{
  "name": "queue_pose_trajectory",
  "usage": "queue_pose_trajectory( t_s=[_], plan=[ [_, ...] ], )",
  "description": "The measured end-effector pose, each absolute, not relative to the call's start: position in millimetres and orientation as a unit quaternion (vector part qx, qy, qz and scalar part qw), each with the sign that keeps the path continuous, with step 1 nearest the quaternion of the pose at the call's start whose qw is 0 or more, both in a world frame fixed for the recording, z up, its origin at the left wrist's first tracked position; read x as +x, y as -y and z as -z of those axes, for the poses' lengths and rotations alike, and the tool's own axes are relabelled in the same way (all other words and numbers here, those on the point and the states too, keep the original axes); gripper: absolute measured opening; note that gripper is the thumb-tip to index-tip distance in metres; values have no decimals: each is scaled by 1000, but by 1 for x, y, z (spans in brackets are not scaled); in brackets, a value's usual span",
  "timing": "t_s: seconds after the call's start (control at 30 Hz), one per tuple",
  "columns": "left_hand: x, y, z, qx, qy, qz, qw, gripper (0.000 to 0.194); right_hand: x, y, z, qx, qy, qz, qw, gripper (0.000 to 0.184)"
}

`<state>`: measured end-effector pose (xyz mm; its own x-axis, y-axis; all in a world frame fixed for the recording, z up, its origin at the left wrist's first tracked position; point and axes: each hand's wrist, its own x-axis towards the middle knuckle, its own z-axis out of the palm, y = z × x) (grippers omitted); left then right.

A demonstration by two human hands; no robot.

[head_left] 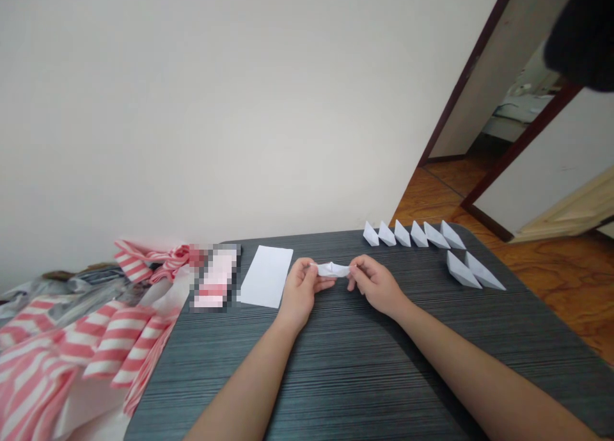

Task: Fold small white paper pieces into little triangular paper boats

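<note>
Paper boats (419, 234), eight finished, sit in rows on a dark grey table (336, 377), while the left hand (300, 292) and right hand (377, 286) pinch a partly folded white paper (332, 269) between them, one flat sheet (266, 276) lying unfolded nearby.

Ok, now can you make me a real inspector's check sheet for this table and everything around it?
Surface: dark grey streaked table.
Job's things: left hand and right hand pinch opposite ends of a folded white paper; six paper boats stand in a row, two more paper boats lie nearer; a flat white paper sheet lies left of the hands.
Clutter: pink-and-white striped material heaped left of the table; pixelated patch, too blurred to tell.
Grippers: nothing seen, bare hands only.
Cables: nothing seen.
Surroundings: white wall, wooden floor, doorway, dark blurred shape.
</note>
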<state>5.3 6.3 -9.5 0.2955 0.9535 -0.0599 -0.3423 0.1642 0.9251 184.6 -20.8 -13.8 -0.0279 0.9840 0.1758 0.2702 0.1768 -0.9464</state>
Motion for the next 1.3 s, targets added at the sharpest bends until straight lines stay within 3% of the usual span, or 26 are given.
queue_pose_trajectory(
  t_s=[0.33, 0.6, 0.87, 1.07, 1.3],
  plan=[
    [6, -5, 11, 393, -305, -494, 713, 22, 183, 18, 19, -502, 535, -445, 513, 20],
    [7, -2, 10, 403, -306, -484, 714, 24, 186, 19, 17, -509, 575, -481, 423, 20],
    [5, -1, 4, 362, -281, -468, 756, 23, 185, 20, 13, -513, 581, -454, 440, 24],
    [5, -2, 11, 432, -338, -417, 725, 30, 188, 22, 13, -518, 601, -431, 430, 23],
    [5, 0, 11, 461, -349, -414, 703, 25, 185, 20, 16, -512, 569, -469, 440, 24]
  ],
)
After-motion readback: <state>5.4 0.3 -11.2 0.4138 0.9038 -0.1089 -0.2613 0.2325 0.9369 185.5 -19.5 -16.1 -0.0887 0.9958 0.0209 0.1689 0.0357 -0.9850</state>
